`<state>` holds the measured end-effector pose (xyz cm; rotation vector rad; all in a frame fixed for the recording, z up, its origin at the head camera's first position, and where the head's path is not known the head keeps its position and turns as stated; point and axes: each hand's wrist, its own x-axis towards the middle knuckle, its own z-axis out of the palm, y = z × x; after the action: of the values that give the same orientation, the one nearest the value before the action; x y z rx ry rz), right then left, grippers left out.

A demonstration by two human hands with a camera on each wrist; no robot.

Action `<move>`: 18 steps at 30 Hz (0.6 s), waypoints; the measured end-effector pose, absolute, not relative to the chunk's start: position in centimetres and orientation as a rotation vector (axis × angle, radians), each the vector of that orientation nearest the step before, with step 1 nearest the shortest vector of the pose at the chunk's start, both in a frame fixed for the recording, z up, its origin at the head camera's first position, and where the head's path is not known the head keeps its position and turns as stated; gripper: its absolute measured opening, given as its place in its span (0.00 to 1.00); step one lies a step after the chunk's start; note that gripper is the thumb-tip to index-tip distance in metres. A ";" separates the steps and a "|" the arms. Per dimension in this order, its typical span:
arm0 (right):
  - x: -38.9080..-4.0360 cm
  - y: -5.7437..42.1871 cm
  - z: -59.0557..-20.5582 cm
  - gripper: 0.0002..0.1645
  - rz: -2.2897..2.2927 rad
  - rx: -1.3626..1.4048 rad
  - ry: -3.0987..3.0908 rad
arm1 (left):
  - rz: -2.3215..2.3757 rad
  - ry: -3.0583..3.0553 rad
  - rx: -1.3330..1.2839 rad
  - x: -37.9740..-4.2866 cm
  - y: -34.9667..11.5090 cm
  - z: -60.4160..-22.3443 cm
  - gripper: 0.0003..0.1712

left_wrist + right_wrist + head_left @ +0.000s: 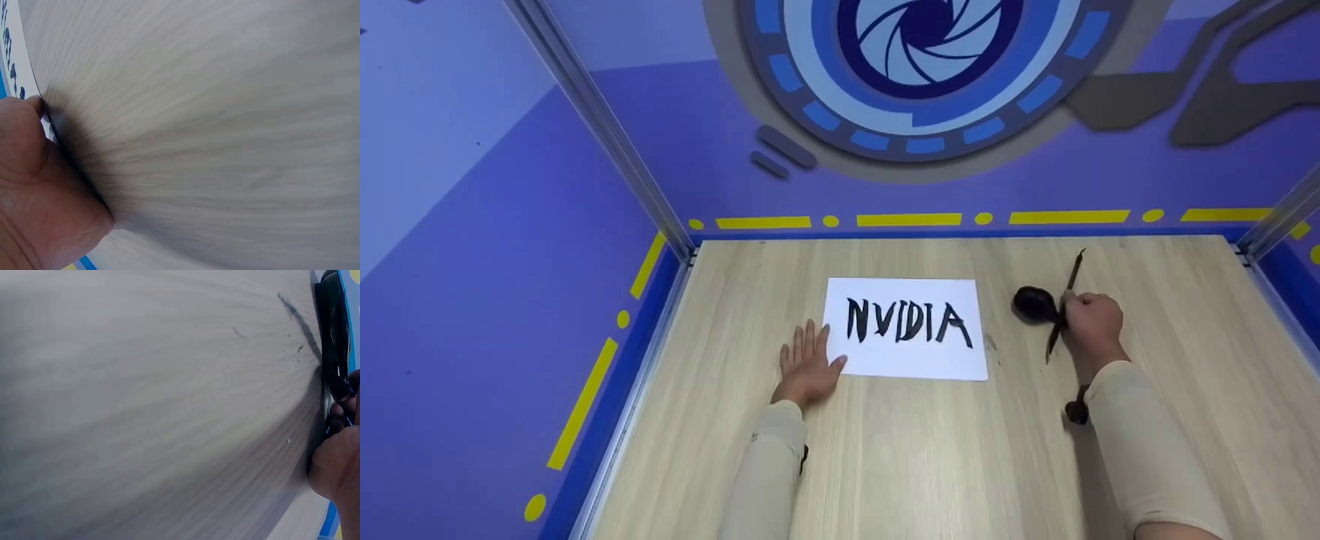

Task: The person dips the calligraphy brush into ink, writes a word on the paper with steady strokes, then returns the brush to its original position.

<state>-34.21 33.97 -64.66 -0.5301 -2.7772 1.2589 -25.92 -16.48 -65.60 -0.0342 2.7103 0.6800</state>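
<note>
A white sheet of paper (907,366) bears the black brushed letters NVIDIA (911,322). My left hand (810,367) rests with spread fingers at the sheet's lower left edge, the thumb over its corner. To the right of the paper, my right hand (1096,322) holds a dark, slender brush (1075,271) by its middle; its pointed tip slants down toward me. Just left of those fingers lies a glossy black, rounded ink dish (1033,304), seen edge-on as a dark shape (332,320) in the right wrist view. Whether the brush touches the dish, I cannot tell.
Dark smudges (287,305) mark the pale wooden tabletop (915,465) between paper and dish. A small dark object (1078,411) shows beside the right sleeve. Purple-blue panels (675,150) with yellow dashes wall the table at the back and sides.
</note>
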 end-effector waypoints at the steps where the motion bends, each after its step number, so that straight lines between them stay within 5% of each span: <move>1: -34.2 34.0 -64.7 0.35 1.260 -0.530 -2.777 | 0.674 2.712 -0.038 -26.0 -16.5 -65.7 0.45; 18: -34.1 33.8 -64.7 0.34 1.251 -0.530 -2.756 | 0.696 2.718 -0.038 -25.3 -16.2 -64.5 0.44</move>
<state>-34.08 33.84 -64.70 -0.5299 -2.7562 1.2510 -25.29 -16.22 -64.49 -0.0382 2.7184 0.6961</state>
